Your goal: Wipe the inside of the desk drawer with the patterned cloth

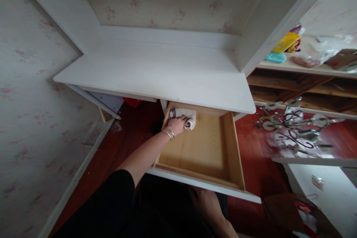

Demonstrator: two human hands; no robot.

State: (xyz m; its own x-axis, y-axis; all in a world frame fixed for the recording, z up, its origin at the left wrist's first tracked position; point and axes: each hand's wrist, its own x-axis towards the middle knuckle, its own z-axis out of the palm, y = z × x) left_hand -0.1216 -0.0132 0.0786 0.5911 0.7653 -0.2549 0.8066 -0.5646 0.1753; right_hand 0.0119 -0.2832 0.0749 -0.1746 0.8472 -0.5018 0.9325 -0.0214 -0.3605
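My left hand (177, 124) reaches into the open wooden drawer (232, 145) of the white desk (156, 70). Its fingers are closed on a crumpled white cloth (186, 115) pressed against the drawer's back left corner. Bracelets circle that wrist. My right hand (205, 202) sits low under the drawer's white front panel, in shadow, and its fingers are hidden.
An ornate metal and glass chandelier (295, 126) lies on the red wooden floor to the right. A shelf unit (304, 68) at the right holds a yellow pack, a teal item and plastic bags. Flowered wallpaper covers the walls. A red object (133, 101) lies under the desk.
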